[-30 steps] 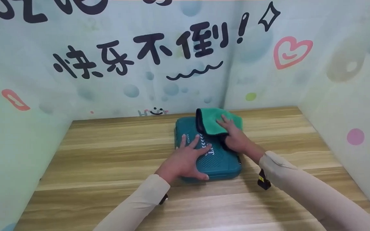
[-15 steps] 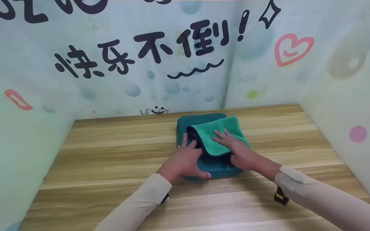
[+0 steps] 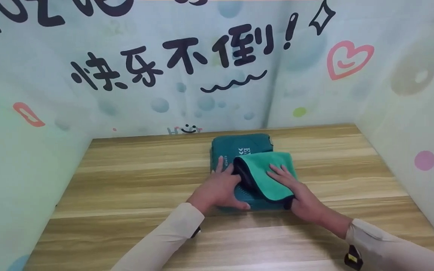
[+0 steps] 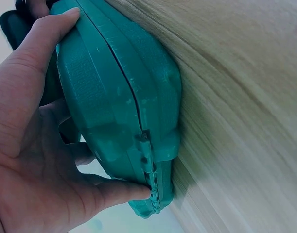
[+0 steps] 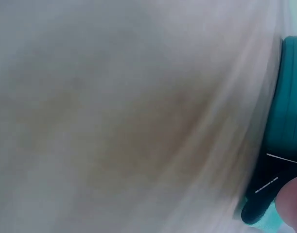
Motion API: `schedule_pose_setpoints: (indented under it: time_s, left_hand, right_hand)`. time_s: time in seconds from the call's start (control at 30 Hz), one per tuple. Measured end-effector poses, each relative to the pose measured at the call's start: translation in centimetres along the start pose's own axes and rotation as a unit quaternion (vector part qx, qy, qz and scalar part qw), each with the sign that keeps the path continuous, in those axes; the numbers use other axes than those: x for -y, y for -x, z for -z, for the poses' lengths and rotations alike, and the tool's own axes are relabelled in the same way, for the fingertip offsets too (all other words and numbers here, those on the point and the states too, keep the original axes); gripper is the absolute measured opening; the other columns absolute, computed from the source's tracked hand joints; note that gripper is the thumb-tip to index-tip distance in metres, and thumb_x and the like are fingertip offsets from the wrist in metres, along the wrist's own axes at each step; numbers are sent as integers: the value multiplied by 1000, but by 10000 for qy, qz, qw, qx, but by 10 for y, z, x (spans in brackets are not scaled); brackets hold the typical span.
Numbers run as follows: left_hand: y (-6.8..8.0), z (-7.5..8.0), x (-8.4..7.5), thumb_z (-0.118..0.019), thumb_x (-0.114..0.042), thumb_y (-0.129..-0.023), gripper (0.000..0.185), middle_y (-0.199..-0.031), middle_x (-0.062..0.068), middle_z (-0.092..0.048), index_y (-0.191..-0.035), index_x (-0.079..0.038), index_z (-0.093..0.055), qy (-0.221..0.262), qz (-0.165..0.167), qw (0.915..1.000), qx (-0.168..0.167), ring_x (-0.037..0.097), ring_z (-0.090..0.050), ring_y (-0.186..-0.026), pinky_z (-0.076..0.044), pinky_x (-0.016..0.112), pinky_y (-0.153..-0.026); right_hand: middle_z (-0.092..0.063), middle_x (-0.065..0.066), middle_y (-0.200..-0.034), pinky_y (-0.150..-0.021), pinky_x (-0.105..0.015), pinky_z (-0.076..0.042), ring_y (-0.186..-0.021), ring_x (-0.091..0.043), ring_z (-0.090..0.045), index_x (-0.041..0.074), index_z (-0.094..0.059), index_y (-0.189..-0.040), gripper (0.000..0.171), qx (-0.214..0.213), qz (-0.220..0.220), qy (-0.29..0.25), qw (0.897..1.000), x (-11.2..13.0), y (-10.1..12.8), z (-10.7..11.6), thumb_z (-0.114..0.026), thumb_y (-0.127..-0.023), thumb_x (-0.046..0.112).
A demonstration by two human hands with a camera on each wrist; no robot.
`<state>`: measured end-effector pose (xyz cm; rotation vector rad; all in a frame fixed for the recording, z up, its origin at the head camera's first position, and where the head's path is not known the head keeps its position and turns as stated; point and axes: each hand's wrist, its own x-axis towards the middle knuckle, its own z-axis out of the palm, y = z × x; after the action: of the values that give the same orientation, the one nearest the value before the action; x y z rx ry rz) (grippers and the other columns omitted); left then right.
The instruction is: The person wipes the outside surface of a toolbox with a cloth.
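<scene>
Nearest, right hand (image 3: 296, 190) laid flat, fingers straight and slightly spread, on the folded green microfibre cloth with dark edging (image 3: 268, 173); nothing pinched or gripped, just palm and fingers pressing the cloth down onto the near right part of the teal hard-shell zipped case (image 3: 241, 150). Beside it, left hand (image 3: 219, 188) spread over the case's near left edge, thumb hooked round the near rim by the zip (image 4: 150, 182), fingers reaching across the lid; a steadying hold rather than a tight grasp. Case lying flat on the wood-grain tabletop (image 3: 126, 180), about mid-table, long side running away from the body, far half bare and showing white lettering. Beyond, pale printed panels (image 3: 164, 94) closing in the back and sides.

For good wiping, probably best to keep the whole palm on the cloth so that it slides as one pad and does not bunch at its folded edge; steady, even pressure; overlapping passes along the lid's length. Left hand likely needed as a firm brace against skidding on the smooth wood, shifted clear of any strip due for wiping. Right wrist view too blurred to add anything.
</scene>
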<state>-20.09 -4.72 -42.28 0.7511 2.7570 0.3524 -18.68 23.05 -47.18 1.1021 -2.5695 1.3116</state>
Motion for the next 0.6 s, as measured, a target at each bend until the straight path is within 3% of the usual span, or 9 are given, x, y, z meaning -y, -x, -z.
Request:
schedule_pose_setpoints:
  time_s: [0.17, 0.27, 0.33, 0.37, 0.43, 0.5, 0.6]
  left_hand:
    - [0, -1, 1, -76, -69, -79, 87, -168, 14, -8, -141, -10, -61, -51, -80, 9999, -109, 54, 1, -146, -31, 65, -107]
    - [-1, -1, 1, -77, -67, -79, 88, -168, 12, -7, -147, -15, -57, 34, -73, 9999, -62, 54, 3, -146, -29, 65, -108]
    - [-1, 0, 1, -77, -67, -79, 91, -169, 11, -5, -153, -22, -49, 105, -33, 9999, -7, 54, 5, -147, -27, 66, -108]
    - [-1, 0, 1, -77, -67, -79, 94, -169, 11, -5, -156, -27, -44, 141, -7, 9999, 11, 53, 6, -147, -26, 67, -109]
    - [0, 1, 0, -77, -67, -78, 98, -169, 10, -4, -160, -34, -35, 187, 50, 9998, 35, 53, 7, -147, -24, 67, -109]
    - [0, 1, -1, -77, -68, -78, 101, -169, 9, -2, -161, -39, -27, 199, 106, 9997, 63, 52, 8, -147, -23, 67, -109]
    - [0, 2, -3, -77, -68, -78, 102, -169, 8, -1, -161, -41, -24, 217, 145, 9996, 102, 52, 8, -147, -23, 67, -110]
  right_hand:
    - [-29, -13, -163, -118, -35, -13, -149, -43, -15, 8, -44, -154, 99, -30, -100, -316, 9994, 10, 14, 3, -35, -64, -31]
    - [-35, -14, -160, -115, -23, -18, -148, -39, -22, 5, -46, -153, 86, -48, -251, -698, 9972, 15, 20, 15, -40, -74, -30]
    - [-47, -12, -152, -105, -22, -37, -136, -32, -46, 5, -51, -149, 65, -237, -672, -968, 9927, 18, 22, 29, -45, -89, -21]
    - [-58, -15, -140, -94, -24, -48, -122, -29, -59, 6, -53, -148, 55, -337, -1005, -1153, 9877, 19, 23, 39, -48, -96, -13]
    - [-67, -8, -126, -81, -26, -54, -103, -21, -66, 6, -59, -142, 38, -753, -1670, -1480, 9719, 19, 21, 60, -53, -104, 5]
    - [-70, -2, -110, -67, -27, -54, -84, -14, -65, 8, -67, -132, 29, -1351, -2282, -1908, 9451, 17, 17, 83, -56, -106, 15]
    - [-68, 2, -111, -78, -26, -53, -96, -14, -62, 9, -71, -124, 24, -2267, -2496, -2608, 9046, 13, 7, 116, -59, -104, 13]
